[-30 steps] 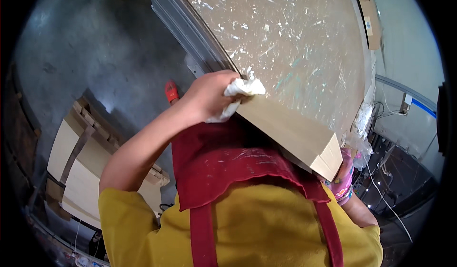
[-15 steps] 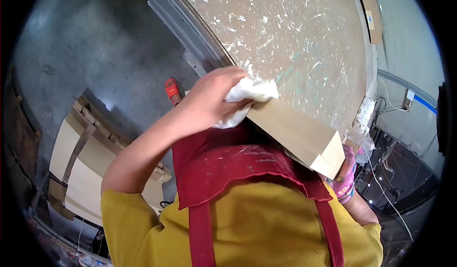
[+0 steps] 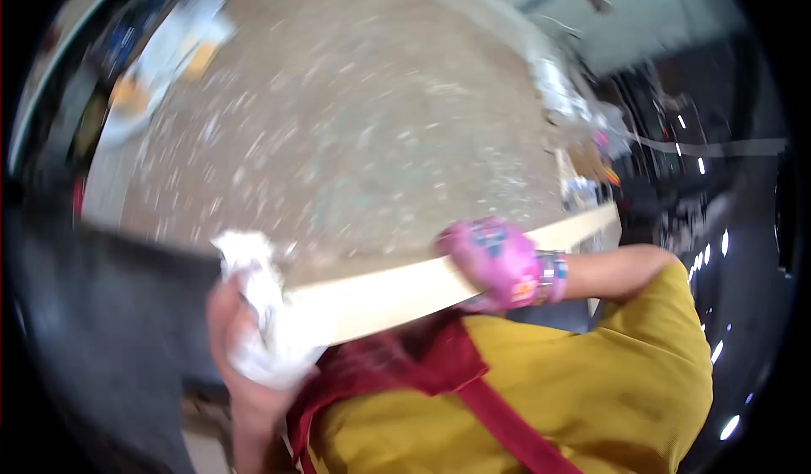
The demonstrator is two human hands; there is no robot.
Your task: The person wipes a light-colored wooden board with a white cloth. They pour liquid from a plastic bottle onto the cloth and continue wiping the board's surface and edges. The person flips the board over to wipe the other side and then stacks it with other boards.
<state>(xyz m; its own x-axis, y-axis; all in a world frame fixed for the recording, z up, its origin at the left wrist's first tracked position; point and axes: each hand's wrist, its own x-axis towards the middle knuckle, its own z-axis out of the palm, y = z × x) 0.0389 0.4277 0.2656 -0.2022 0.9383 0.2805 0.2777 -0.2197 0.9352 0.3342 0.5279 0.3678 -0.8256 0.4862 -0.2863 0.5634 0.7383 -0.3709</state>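
Note:
A long, pale beige board-like piece lies crosswise along the near edge of a worn, paint-flecked table, close to my apron. My left hand, bare and blurred, is closed around a crumpled white cloth at the left end of the piece. The cloth covers that end. On my right hand is a pink patterned glove, and its fingers wrap over the top of the piece right of its middle. The fingertips on the far side are partly hidden.
White sheet material with small orange-tan pieces lies at the table's far left corner. Clear plastic wrap and small items crowd the right edge. Dark equipment with bright glints stands beyond it. Grey floor shows at left.
My view has swung round, so the table now spreads across the front. The piece lies more level, with the cloth at its left end. My gloved right hand, earlier mostly hidden, now shows on top.

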